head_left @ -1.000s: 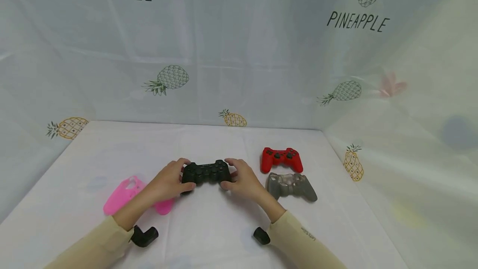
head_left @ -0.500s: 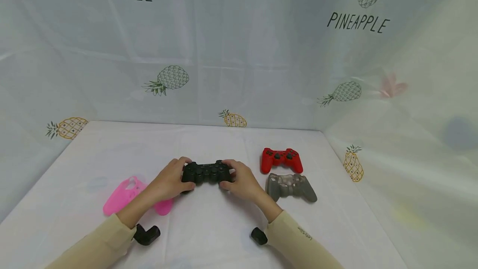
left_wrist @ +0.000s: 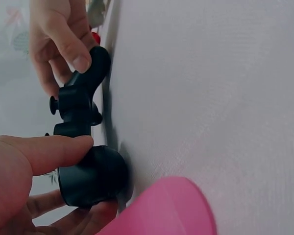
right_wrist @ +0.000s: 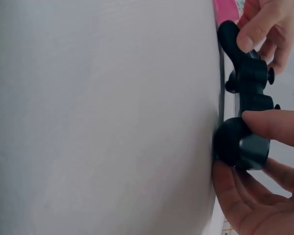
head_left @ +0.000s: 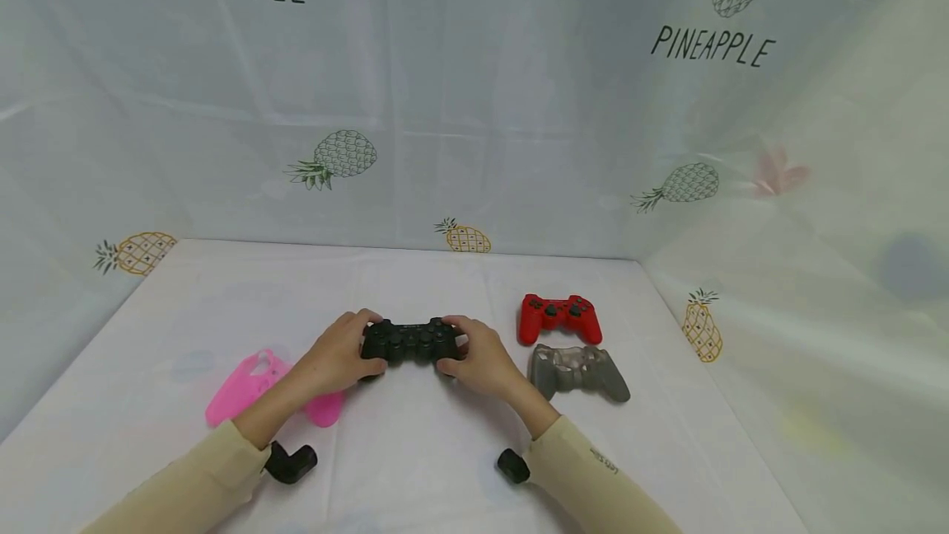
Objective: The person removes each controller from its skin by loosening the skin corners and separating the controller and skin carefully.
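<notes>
A black game controller [head_left: 410, 343] lies between my two hands near the middle of the table, its handles toward me. My left hand [head_left: 341, 357] grips its left end, with the thumb on the near side and fingers wrapped around the outer edge. At the other end, my right hand [head_left: 480, 357] holds the right handle between thumb and fingers. The left wrist view shows the controller [left_wrist: 78, 112] edge-on, close over the white cloth, with its thumbsticks facing away from the table. Behind my left wrist lies a pink controller cover [head_left: 248, 390], partly hidden by the forearm.
To the right of my right hand lies a grey controller cover [head_left: 578, 371], and just beyond it a red game controller [head_left: 559, 318]. A white cloth [head_left: 415, 452] covers the table. Pineapple-printed curtains [head_left: 474, 105] hang at the back and sides.
The fingers of my right hand have settled closer over the top edge of the black controller. Both forearms shifted slightly; the controller has hardly moved.
</notes>
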Demonstrator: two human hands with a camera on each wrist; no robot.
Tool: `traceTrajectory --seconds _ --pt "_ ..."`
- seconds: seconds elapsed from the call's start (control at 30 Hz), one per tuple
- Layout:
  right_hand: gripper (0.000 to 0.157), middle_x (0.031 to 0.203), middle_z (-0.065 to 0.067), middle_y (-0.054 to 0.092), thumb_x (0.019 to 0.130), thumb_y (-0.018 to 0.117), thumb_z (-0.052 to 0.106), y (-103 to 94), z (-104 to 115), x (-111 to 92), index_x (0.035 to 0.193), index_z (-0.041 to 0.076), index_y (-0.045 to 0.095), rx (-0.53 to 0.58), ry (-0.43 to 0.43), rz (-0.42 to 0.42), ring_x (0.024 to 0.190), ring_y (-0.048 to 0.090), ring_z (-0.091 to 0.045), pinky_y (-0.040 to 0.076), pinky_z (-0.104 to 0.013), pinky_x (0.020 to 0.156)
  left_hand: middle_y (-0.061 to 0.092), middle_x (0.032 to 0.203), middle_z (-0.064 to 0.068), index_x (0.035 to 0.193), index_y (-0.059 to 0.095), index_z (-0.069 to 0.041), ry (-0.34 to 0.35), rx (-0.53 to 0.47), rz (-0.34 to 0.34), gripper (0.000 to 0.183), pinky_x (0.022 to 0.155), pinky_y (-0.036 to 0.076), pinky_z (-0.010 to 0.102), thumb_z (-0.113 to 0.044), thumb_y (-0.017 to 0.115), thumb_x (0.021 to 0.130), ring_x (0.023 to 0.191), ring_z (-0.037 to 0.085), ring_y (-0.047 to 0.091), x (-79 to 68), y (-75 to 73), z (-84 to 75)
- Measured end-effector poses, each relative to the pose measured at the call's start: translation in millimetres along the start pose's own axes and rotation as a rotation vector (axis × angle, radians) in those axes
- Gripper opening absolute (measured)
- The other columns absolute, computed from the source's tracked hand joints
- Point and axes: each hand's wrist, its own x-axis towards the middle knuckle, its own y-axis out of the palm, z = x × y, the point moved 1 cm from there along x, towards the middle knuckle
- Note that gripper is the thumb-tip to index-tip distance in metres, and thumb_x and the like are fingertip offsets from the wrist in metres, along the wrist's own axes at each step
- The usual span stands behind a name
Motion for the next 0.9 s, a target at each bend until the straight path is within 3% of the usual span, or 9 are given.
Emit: traceTrajectory --seconds 0.2,0.53,0.9 --pt "0.066 0.134 -0.013 0.066 0.090 0.085 0.013 4.9 3.5 4.5 0.149 0.010 0.057 0.000 -0.004 0.000 0.097 0.070 -0.017 0.057 -0.031 0.081 0.059 0.130 0.021 0.143 0.055 -0.003 -0.007 -0.008 -0.005 0.064 0.089 0.055 0.051 -0.019 0.085 0.089 0.106 0.032 0.062 0.2 -7.5 5.6" --pt "0.068 0.128 -0.011 0.068 0.088 0.087 0.015 15.7 22.7 22.7 0.149 0.011 0.058 -0.011 -0.035 -0.031 0.090 0.070 -0.014 0.055 -0.026 0.077 0.061 0.128 0.021 0.145 0.056 -0.004 0.013 -0.020 -0.009 0.066 0.079 0.055 0.038 -0.019 0.085 0.088 0.101 0.028 0.070 -0.6 -37.4 20.1" --pt "0.068 0.124 -0.010 0.068 0.085 0.089 0.014 24.5 47.4 47.2 0.146 0.011 0.061 -0.018 -0.074 -0.070 0.087 0.071 -0.011 0.055 -0.024 0.076 0.064 0.125 0.021 0.148 0.056 -0.004 0.030 0.028 -0.044 0.069 0.078 0.057 0.039 -0.018 0.086 0.087 0.102 0.030 0.071 0.4 -67.3 38.3"
